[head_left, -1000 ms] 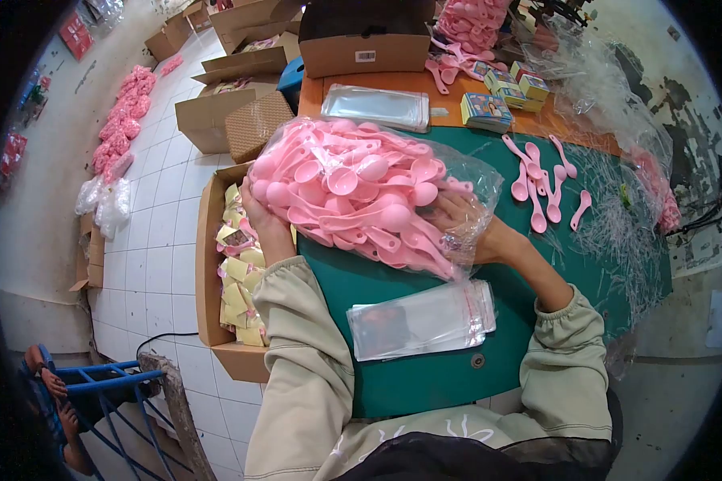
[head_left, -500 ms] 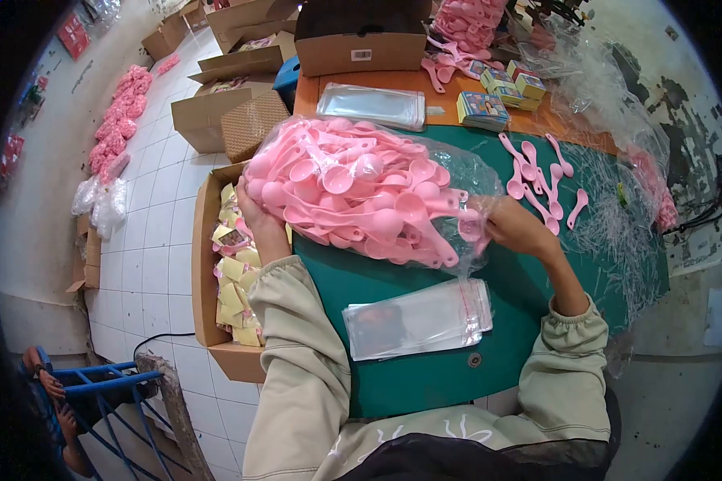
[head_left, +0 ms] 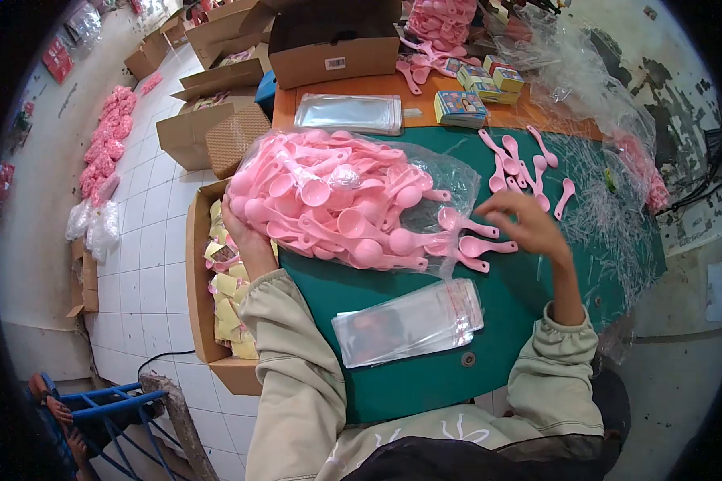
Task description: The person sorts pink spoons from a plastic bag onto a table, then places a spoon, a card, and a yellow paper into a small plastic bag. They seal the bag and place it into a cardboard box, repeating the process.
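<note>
Head: pink spoons [head_left: 351, 223] filling clear bag [head_left: 458, 181].

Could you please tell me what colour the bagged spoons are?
The bagged spoons are pink, clearest in the head view.

Spoons [head_left: 350, 223], cartons [head_left: 321, 68] and clear sleeves [head_left: 401, 327] show a packing workshop.

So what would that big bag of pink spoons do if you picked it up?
Probably flop: the clear bag looks like thin, wrinkled plastic, so it might sag. Some pink spoons could slide out, since a few poke past its edge. It may feel fairly heavy, being packed with so many.
</note>
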{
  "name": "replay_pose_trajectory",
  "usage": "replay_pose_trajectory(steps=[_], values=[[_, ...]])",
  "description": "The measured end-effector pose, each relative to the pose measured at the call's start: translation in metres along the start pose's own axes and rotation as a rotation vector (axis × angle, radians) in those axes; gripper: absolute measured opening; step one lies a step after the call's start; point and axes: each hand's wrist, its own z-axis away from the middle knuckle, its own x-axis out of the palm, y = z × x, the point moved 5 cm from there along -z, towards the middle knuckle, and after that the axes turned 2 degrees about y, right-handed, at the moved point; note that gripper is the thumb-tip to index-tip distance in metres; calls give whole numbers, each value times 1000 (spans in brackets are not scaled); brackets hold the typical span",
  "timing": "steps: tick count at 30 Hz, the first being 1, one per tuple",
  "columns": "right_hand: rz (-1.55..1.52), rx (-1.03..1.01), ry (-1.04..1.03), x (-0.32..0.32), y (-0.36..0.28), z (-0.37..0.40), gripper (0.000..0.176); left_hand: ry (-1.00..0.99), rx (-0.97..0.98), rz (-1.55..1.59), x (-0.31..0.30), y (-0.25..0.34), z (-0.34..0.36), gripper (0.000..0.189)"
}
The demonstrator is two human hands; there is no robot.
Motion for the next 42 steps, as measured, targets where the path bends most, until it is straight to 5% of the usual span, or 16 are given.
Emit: replay_pose_trajectory(steps=[2,14,18,22,32,36,42], values=[[217,100,315,-33,46,8,24,-5,15,-9,-1,1,0,44],[474,277,488,-109,181,-27,41,30,-17,-21,3,2,4,45],[328,306,207,-133,190,-19,79,30,-58,-1,-4,-1,-1,44],[482,462,-77,-108,173,-13,85,32,-55,14,-6,-2,-9,44],[491,280,162,-137,214,12,64,47,-54,-13,4,1,2,45],[597,208,243,-140,185,27,59,19,-59,-24,-3,-1,-6,45],[264,309,115,-96,112,1,50,11,-50,-42,-2,-1,-5,46]])
